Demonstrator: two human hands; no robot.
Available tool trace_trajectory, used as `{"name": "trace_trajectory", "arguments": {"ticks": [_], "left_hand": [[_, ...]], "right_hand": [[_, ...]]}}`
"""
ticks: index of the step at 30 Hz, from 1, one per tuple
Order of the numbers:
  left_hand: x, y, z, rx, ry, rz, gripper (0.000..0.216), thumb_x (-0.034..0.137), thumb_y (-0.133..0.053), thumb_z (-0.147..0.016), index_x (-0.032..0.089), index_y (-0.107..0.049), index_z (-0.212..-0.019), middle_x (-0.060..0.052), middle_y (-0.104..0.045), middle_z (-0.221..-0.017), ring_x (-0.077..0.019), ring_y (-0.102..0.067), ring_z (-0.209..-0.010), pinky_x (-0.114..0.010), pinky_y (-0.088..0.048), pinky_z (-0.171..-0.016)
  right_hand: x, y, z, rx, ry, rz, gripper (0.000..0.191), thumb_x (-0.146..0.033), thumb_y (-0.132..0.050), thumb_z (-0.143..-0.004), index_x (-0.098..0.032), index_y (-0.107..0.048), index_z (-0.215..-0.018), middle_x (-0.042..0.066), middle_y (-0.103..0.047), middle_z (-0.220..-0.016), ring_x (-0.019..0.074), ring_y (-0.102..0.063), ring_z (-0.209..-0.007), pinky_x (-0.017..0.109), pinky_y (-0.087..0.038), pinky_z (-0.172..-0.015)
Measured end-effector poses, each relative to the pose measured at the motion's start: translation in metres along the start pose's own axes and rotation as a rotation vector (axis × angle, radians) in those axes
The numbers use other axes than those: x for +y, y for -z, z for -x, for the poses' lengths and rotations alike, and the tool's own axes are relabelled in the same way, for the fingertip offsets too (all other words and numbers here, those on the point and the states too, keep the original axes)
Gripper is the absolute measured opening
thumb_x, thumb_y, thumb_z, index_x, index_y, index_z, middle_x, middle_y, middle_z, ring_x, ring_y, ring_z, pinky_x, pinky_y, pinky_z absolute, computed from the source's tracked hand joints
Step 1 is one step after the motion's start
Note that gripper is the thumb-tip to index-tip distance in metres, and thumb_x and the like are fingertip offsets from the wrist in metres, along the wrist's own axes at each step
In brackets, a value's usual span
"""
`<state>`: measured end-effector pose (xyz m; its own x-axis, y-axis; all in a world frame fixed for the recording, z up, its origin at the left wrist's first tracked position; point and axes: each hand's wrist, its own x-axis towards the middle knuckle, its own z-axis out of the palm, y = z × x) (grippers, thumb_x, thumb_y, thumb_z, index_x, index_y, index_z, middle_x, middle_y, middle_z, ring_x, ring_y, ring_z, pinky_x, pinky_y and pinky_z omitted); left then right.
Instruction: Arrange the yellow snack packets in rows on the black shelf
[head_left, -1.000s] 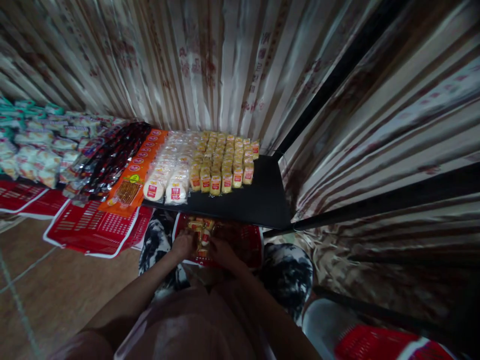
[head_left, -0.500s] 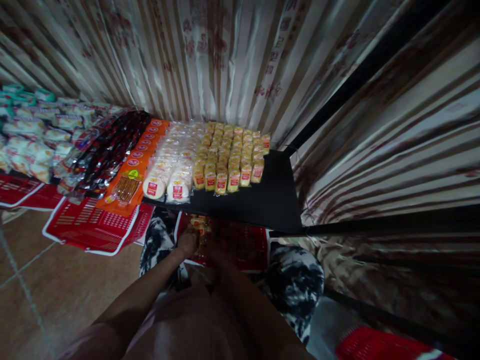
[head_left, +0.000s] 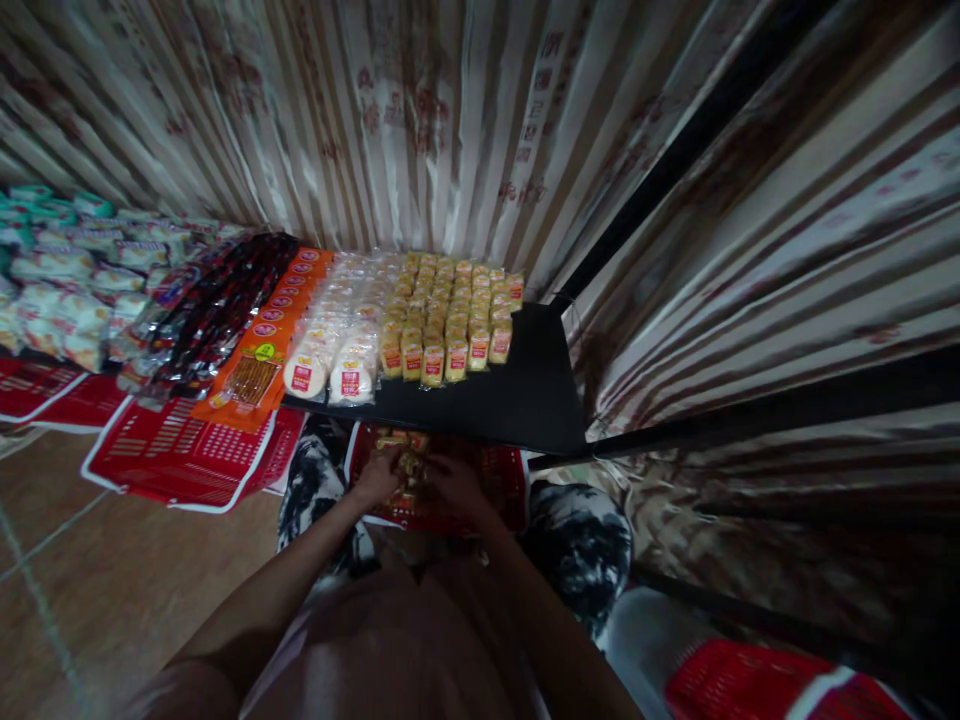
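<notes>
Both hands are low inside a red basket that sits between the knees, just under the edge of a black shelf. Gold-wrapped snack packs lie in its left half, between the hands. On their left side my left hand has its fingers curled against them. From the right my right hand closes its fingers on the same packs, though shade blurs its fingertips. Rows of similar yellow-wrapped snack packs stand on the shelf above.
On the black shelf, left of the yellow packs, lie round white packs, an orange strip of snack bags, dark packets and white packets. More red baskets stand below. A black post and striped curtain border the shelf.
My right hand has shifted a little from a blurred position near the packs to a clearer one at their right side. The left hand stays at the packs. The view has shifted slightly.
</notes>
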<state>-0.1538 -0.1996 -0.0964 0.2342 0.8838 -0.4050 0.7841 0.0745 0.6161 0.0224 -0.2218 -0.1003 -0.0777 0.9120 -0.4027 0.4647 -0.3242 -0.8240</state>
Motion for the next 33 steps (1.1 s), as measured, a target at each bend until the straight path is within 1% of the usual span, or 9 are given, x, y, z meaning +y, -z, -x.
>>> {"name": "trace_trajectory", "arguments": {"ticks": [5, 8, 12, 15, 20, 23, 27, 29, 33], "left_hand": [[0.018, 0.0, 0.012, 0.041, -0.05, 0.207, 0.045, 0.013, -0.049, -0.075, 0.017, -0.052, -0.119, -0.006, -0.063, -0.107, -0.0166, -0.057, -0.098, -0.03, -0.042, -0.09], [0.028, 0.001, 0.02, 0.061, -0.097, 0.318, 0.043, 0.013, -0.048, -0.074, 0.015, -0.052, -0.117, -0.004, -0.064, -0.096, -0.0129, -0.059, -0.082, -0.026, -0.046, -0.079], [0.044, 0.005, 0.027, 0.029, -0.15, 0.445, 0.044, 0.016, -0.047, -0.075, 0.013, -0.049, -0.118, -0.002, -0.061, -0.085, -0.0097, -0.054, -0.065, -0.023, -0.045, -0.067], [0.057, 0.009, 0.027, 0.04, -0.228, 0.485, 0.043, 0.016, -0.046, -0.074, 0.013, -0.05, -0.117, -0.004, -0.06, -0.092, -0.0099, -0.054, -0.069, -0.024, -0.045, -0.068], [0.079, 0.016, 0.027, 0.105, -0.355, 0.437, 0.041, 0.017, -0.049, -0.074, 0.015, -0.053, -0.114, -0.005, -0.056, -0.099, -0.0119, -0.054, -0.079, -0.025, -0.046, -0.075], [0.091, 0.021, 0.026, 0.147, -0.378, 0.388, 0.033, 0.018, -0.05, -0.076, 0.017, -0.057, -0.108, -0.004, -0.054, -0.094, -0.0132, -0.054, -0.083, -0.026, -0.045, -0.079], [0.106, 0.025, 0.019, 0.179, -0.416, 0.353, 0.027, 0.02, -0.053, -0.075, 0.019, -0.06, -0.101, -0.005, -0.052, -0.101, -0.0148, -0.053, -0.093, -0.027, -0.044, -0.084], [0.112, 0.026, 0.014, 0.151, -0.415, 0.396, 0.024, 0.022, -0.055, -0.074, 0.018, -0.06, -0.097, -0.005, -0.054, -0.102, -0.0152, -0.053, -0.094, -0.026, -0.044, -0.082], [0.124, 0.025, 0.006, -0.033, -0.307, 0.571, 0.027, 0.031, -0.054, -0.075, 0.015, -0.055, -0.097, -0.002, -0.059, -0.078, -0.0132, -0.056, -0.07, -0.024, -0.046, -0.064]], "right_hand": [[-0.006, 0.023, 0.022, 0.054, 0.057, -0.133, 0.029, -0.029, -0.053, -0.074, -0.024, -0.069, -0.098, 0.002, -0.07, -0.096, 0.0208, -0.063, -0.091, 0.036, -0.046, -0.086], [-0.01, 0.035, 0.031, 0.08, 0.089, -0.186, 0.029, -0.029, -0.054, -0.072, -0.023, -0.07, -0.095, 0.002, -0.07, -0.096, 0.0207, -0.063, -0.09, 0.038, -0.046, -0.086], [-0.018, 0.052, 0.041, 0.111, 0.086, -0.259, 0.03, -0.034, -0.054, -0.072, -0.021, -0.069, -0.095, 0.002, -0.071, -0.087, 0.0186, -0.064, -0.078, 0.034, -0.05, -0.074], [-0.025, 0.065, 0.049, 0.136, 0.076, -0.342, 0.034, -0.038, -0.053, -0.074, -0.02, -0.067, -0.099, 0.002, -0.07, -0.089, 0.0174, -0.063, -0.075, 0.031, -0.051, -0.069], [-0.031, 0.083, 0.06, 0.176, 0.148, -0.415, 0.032, -0.039, -0.049, -0.077, -0.02, -0.067, -0.096, 0.004, -0.067, -0.102, 0.0192, -0.061, -0.093, 0.03, -0.048, -0.081], [-0.032, 0.087, 0.063, 0.195, 0.117, -0.429, 0.034, -0.041, -0.046, -0.078, -0.02, -0.068, -0.093, 0.005, -0.068, -0.095, 0.0184, -0.063, -0.08, 0.028, -0.05, -0.065], [-0.031, 0.089, 0.064, 0.191, 0.001, -0.447, 0.042, -0.047, -0.036, -0.081, -0.02, -0.065, -0.094, 0.004, -0.069, -0.076, 0.0157, -0.058, -0.055, 0.024, -0.043, -0.046], [-0.032, 0.09, 0.065, 0.171, -0.023, -0.461, 0.043, -0.051, -0.035, -0.081, -0.02, -0.063, -0.091, 0.004, -0.068, -0.07, 0.0151, -0.057, -0.051, 0.023, -0.039, -0.043], [-0.036, 0.094, 0.065, 0.178, -0.103, -0.658, 0.042, -0.059, -0.041, -0.078, -0.021, -0.056, -0.071, 0.003, -0.063, -0.056, 0.0137, -0.053, -0.043, 0.022, -0.034, -0.039]]}}
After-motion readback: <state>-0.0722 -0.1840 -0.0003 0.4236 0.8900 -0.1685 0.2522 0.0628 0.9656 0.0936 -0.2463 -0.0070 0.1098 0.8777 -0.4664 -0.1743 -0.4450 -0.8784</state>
